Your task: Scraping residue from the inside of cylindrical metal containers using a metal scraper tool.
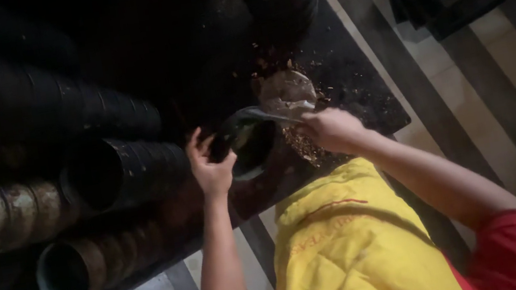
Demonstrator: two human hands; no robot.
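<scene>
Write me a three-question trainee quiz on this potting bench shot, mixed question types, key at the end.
1. True or false: the left hand grips the rim of a small black pot.
2. Multiple choice: the right hand holds A) a metal scoop loaded with brownish potting mix, B) a watering can, C) a brush.
3. Fill in: the stacks of nested pots lie on their ____ to the left of the hands.

Key: 1 true; 2 A; 3 sides.
</scene>
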